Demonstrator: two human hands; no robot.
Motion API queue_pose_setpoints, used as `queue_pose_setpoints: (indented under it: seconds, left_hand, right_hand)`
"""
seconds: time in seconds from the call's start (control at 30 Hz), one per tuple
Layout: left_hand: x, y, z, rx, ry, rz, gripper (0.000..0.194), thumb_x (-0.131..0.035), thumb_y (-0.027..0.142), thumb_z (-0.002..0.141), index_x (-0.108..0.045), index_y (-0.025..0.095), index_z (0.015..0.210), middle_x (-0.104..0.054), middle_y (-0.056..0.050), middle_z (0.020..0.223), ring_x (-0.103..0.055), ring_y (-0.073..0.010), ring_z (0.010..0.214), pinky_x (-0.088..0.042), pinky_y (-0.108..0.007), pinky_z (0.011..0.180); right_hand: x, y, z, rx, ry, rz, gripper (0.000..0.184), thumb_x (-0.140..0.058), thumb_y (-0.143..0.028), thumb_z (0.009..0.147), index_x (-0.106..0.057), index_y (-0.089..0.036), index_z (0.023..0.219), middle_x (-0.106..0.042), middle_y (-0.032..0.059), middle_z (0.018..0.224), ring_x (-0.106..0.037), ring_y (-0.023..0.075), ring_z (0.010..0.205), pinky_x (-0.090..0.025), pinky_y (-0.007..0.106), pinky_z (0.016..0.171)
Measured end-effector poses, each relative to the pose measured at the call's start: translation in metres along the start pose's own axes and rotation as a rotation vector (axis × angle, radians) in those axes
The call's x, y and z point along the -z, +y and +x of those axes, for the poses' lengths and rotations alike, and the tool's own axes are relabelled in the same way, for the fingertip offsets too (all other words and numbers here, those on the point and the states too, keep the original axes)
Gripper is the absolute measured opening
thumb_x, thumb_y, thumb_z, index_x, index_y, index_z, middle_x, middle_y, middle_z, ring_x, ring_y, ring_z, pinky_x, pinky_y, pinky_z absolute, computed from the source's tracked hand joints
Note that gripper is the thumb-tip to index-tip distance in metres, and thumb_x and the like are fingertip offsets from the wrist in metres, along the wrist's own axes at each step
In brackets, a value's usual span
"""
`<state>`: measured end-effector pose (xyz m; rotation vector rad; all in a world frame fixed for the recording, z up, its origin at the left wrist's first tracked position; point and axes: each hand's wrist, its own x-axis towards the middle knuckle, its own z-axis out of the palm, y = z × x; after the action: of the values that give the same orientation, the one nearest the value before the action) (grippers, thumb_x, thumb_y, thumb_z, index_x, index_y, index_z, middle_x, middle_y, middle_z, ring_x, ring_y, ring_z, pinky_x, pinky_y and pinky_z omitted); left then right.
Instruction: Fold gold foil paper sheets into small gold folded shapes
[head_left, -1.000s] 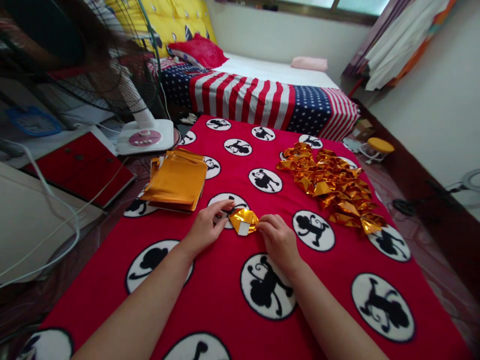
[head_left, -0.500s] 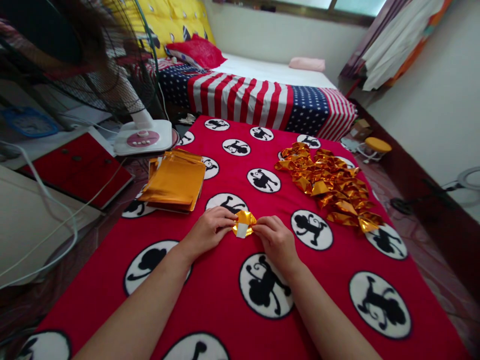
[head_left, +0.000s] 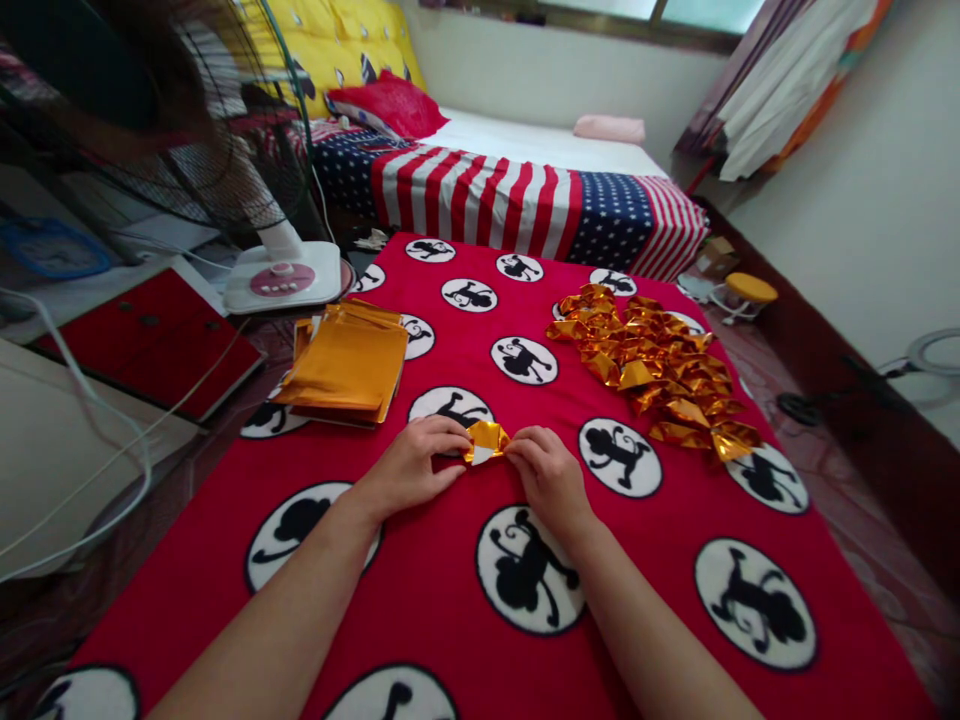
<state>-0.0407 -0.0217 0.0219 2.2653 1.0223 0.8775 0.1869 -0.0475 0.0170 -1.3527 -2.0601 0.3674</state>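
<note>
Head view. Landmark: the small gold foil piece (head_left: 487, 437), folded, lying low over the red cloth (head_left: 420, 610) between my two hands. A pale patch shows on its near side.

My left hand (head_left: 412, 462) is at the piece's left end, fingertips touching it, thumb spread away below the fingers; whether I pinch the foil there I cannot tell. My right hand (head_left: 553, 482) is at the piece's right end, finger and thumb tips closed on it.

Left of the piece and farther off: a stack of gold sheets (head_left: 345, 365), edges uneven. Right of the piece and farther off: a pile of folded gold shapes (head_left: 652, 360), crowded together, well apart from my right hand. Beyond the stack, seen from the piece: the fan's white base (head_left: 281, 280). Directly beyond the piece, past the cloth's far edge: the striped bed cover (head_left: 487, 200).
</note>
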Motion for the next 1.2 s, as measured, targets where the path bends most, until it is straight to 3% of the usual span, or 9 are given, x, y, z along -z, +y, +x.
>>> queue_pose_setpoints:
  seconds: [0.23, 0.73, 1.0, 1.2]
  left_hand:
    - [-0.012, -0.005, 0.005, 0.055, 0.092, -0.022, 0.014, -0.060, 0.017, 0.088, -0.074, 0.019, 0.087, -0.070, -0.006, 0.091, -0.065, -0.0163, 0.088, -0.052, -0.030, 0.082]
    - [-0.015, -0.004, 0.028, 0.251, 0.135, 0.078, 0.010, -0.069, 0.019, 0.077, -0.070, 0.017, 0.067, -0.066, -0.004, 0.079, -0.061, -0.0167, 0.077, -0.048, -0.030, 0.072]
    - [-0.012, -0.008, 0.037, 0.338, 0.031, 0.101, 0.016, -0.069, 0.022, 0.075, -0.070, 0.018, 0.059, -0.067, -0.003, 0.079, -0.061, -0.0153, 0.076, -0.046, -0.027, 0.070]
    - [-0.012, -0.004, 0.039, 0.398, -0.004, 0.169, 0.021, -0.067, 0.028, 0.077, -0.067, 0.019, 0.058, -0.067, -0.004, 0.080, -0.060, -0.0163, 0.075, -0.044, -0.027, 0.068]
  right_hand:
    - [0.000, -0.001, 0.002, -0.112, 0.004, 0.045, 0.008, -0.056, -0.020, 0.091, -0.063, -0.022, 0.090, -0.063, 0.0048, 0.095, -0.058, 0.0189, 0.089, -0.045, 0.029, 0.079]
    - [-0.011, -0.009, 0.013, -0.313, 0.083, -0.117, 0.015, -0.057, -0.024, 0.086, -0.060, -0.021, 0.072, -0.060, -0.0003, 0.077, -0.055, 0.0133, 0.071, -0.034, 0.025, 0.059]
    - [-0.011, -0.011, 0.010, -0.394, 0.103, -0.135, 0.017, -0.061, -0.028, 0.085, -0.061, -0.020, 0.070, -0.059, -0.0012, 0.078, -0.054, 0.0121, 0.069, -0.032, 0.024, 0.057]
    - [-0.005, -0.008, 0.011, -0.409, 0.035, -0.076, 0.015, -0.059, -0.026, 0.087, -0.065, -0.020, 0.075, -0.059, 0.0002, 0.086, -0.056, 0.0129, 0.077, -0.037, 0.024, 0.062]
